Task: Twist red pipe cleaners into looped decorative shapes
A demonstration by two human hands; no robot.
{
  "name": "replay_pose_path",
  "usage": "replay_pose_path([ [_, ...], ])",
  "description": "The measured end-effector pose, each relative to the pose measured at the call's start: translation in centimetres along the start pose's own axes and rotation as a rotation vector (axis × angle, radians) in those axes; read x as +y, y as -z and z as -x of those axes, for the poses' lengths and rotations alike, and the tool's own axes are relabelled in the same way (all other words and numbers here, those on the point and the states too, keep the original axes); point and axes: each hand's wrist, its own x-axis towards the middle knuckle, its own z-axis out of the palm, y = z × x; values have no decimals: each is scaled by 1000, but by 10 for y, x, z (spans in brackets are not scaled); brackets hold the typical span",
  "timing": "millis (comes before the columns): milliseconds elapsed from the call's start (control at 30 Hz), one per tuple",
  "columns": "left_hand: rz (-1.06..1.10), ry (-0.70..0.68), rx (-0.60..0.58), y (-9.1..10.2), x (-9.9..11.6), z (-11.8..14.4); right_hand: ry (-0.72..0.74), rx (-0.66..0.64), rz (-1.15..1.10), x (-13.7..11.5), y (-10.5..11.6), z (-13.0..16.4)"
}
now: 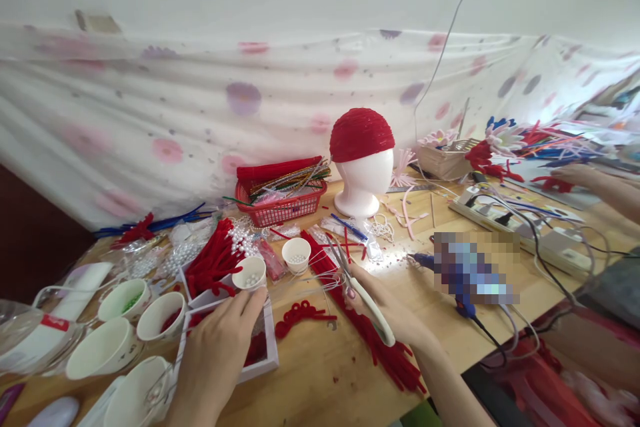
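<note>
My left hand (225, 337) is at the front of a small paper cup (245, 285) of white pearl beads, its fingers closed against the side and the thumb hidden. The cup is over a white divided box (273, 347) with red pieces inside. My right hand (365, 297) holds scissors (373, 313) with pale handles, blades pointing up and away. Thin wires (320, 273) spread to the left from near that hand. Beneath it lies a long bundle of red fuzzy stems (395, 360). A curled red fuzzy piece (300, 317) rests between my hands.
A white foam head (367, 177) wears a red cap (363, 133). Nearby are a red basket (287, 207), another bead cup (297, 257) and several cups at left. A glue gun (425, 260), partly blurred out, and a power strip (520, 230) lie right. Another person's hand (580, 175) is far right.
</note>
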Motion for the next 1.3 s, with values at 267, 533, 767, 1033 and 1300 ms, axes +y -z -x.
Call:
replay_pose_path([
  [267, 49, 1, -6, -3, -1, -1, -6, 55, -16, -2, -3, 0],
  [533, 86, 7, -30, -6, -1, 2, -18, 104, -58, -2, -7, 2],
  [767, 33, 5, -105, -7, -2, 1, 1, 69, -120, -2, -9, 1],
  [1033, 19, 27, -174, 0, -1, -3, -49, -8, -109, -3, -6, 0],
  [1300, -14, 49, -120, 4, -3, 0, -129, 81, -113, 25, -18, -14],
])
